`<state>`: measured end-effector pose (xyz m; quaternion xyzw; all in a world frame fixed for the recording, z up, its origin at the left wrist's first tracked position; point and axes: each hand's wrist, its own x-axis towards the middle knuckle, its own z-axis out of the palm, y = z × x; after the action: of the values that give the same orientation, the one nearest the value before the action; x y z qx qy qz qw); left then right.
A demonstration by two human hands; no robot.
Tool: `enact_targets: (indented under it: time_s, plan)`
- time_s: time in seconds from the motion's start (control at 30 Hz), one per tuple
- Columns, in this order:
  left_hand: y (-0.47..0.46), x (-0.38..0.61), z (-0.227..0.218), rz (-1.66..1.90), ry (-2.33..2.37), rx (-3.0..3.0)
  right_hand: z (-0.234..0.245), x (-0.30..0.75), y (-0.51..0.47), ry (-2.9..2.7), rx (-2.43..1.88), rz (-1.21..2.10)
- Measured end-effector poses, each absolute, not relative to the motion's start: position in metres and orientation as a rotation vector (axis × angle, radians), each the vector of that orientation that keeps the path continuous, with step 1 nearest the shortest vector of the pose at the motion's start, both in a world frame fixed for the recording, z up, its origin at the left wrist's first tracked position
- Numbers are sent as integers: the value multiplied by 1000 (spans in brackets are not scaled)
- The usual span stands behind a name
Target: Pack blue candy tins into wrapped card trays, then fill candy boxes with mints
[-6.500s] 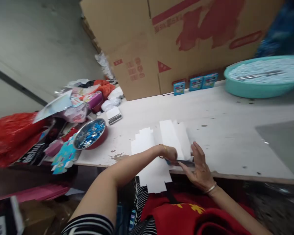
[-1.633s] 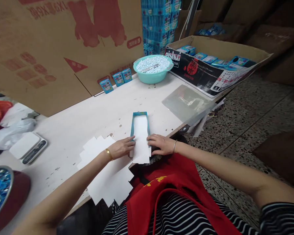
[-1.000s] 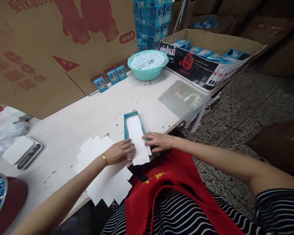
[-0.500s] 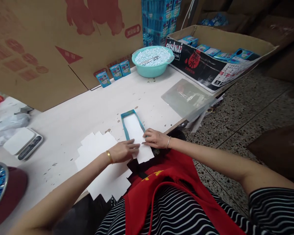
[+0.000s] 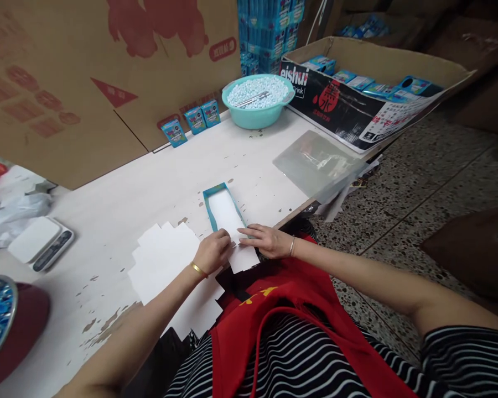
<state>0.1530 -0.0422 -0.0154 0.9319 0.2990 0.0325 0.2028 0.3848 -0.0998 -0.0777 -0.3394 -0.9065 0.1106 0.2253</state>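
Observation:
A long open-topped carton [image 5: 223, 207], blue on its walls and white inside, lies on the table in front of me, its white end flap [image 5: 243, 260] towards my body. My left hand [image 5: 211, 252] has its fingers curled and pinched at the carton's near left edge. From the other side my right hand [image 5: 271, 241] reaches in, fingers stretched out and touching the carton's near right edge. Under my left forearm a fanned pile of white card blanks [image 5: 166, 254] reaches over the table edge.
Several small blue packets [image 5: 196, 120] stand against a large cardboard box [image 5: 108, 50]. A turquoise basin [image 5: 257, 117] holds pale blue pieces and metal tongs. An open box [image 5: 336, 102] contains blue cartons. Leftwards are a white scale [image 5: 41, 243] and a dark red bowl [image 5: 29, 309]. Plastic sheets [image 5: 315, 163] overhang the edge.
My left hand's fingers have gone from stretched out to curled at the carton's edge. My right hand's fingers have straightened. The carton stays in nearly the same place.

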Motion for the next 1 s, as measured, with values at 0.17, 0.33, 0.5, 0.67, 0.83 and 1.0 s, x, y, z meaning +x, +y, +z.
enact_targets:
  time_s: [0.17, 0.33, 0.5, 0.67, 0.83, 1.0]
  plan:
    - [-44, 155, -22, 218, 889, 2516, -80, 385, -108, -2507, -908, 332]
    - [-51, 136, -32, 644, 826, 2282, -90, 367, -106, -2219, -1012, 251]
    - [-67, 125, -42, 899, 995, 1932, -84, 358, -100, -2038, -979, 299]
    - [-83, 143, -56, 687, 1072, 1909, -76, 342, -93, -1854, -1097, 416]
    - [-78, 152, -58, 858, 1301, 1891, -74, 334, -95, -1714, -1189, 463]
    - [-67, 147, -49, 872, 1291, 1946, -71, 340, -97, -1736, -1211, 521]
